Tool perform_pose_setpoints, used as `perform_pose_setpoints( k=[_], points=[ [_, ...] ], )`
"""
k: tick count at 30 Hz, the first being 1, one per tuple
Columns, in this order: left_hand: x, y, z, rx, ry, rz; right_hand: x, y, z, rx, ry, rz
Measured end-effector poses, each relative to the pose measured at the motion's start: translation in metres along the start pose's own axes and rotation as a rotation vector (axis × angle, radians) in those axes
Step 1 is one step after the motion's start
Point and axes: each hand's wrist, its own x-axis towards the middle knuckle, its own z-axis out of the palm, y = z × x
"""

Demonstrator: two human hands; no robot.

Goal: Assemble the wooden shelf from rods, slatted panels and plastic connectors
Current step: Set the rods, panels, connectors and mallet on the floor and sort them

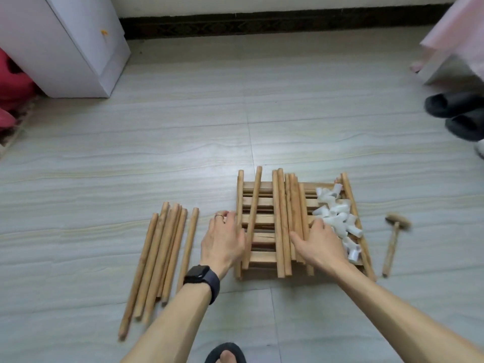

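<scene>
From the head view, we have both hands on the rods (pixel 281 224) heaped over the panels (pixel 262 256) mid-floor: left hand (pixel 222 242) flat, fingers spread, right hand (pixel 318 243) flat, holding nothing. Connectors (pixel 337 218) crowd the panels' right edge. Best we slide rods leftward to the loose pile (pixel 162 258), keeping connectors from rolling off.

Home interior, a lived-in room with work done on the floor. Pale wood-grain floor tiles (pixel 183 121) meet a white wall with dark patterned skirting (pixel 262 24). White cabinet (pixel 65 43) stands at far left, red fabric (pixel 13 90) beside it. Pink cloth (pixel 455 30) hangs at far right, dark slippers (pixel 455 113) below it on the floor. Sandalled foot (pixel 226 353) at bottom edge.
</scene>
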Motion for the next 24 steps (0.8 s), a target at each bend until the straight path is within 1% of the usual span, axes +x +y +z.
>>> perform_pose_setpoints(
  k=[2,4,6,9,11,14,19,22,24],
  points=[
    [0.008,0.028,0.01,0.051,-0.058,0.028,0.006,0.009,0.005,-0.065,-0.042,0.027],
    [0.015,0.044,0.018,0.095,-0.107,-0.041,0.009,0.012,0.011,-0.098,-0.072,0.008],
    [0.017,0.053,0.024,0.121,-0.121,-0.105,0.012,0.012,0.017,-0.119,-0.091,-0.007],
    [0.015,0.059,0.035,0.124,-0.159,-0.091,0.013,0.009,0.021,-0.154,-0.071,-0.013],
    [0.014,0.062,0.042,0.045,-0.178,-0.085,0.014,0.01,0.021,-0.154,-0.08,-0.024],
    [0.016,0.065,0.047,-0.137,-0.193,-0.147,0.016,0.013,0.02,-0.13,-0.091,-0.049],
    [0.02,0.073,0.054,-0.18,-0.285,-0.182,0.014,0.012,0.018,-0.102,-0.109,-0.043],
    [0.029,0.074,0.055,-0.223,-0.321,-0.257,0.015,0.007,0.017,-0.156,-0.102,-0.018],
    [0.034,0.076,0.055,-0.299,-0.329,-0.289,0.014,0.002,0.018,-0.193,-0.083,-0.006]
  ],
)
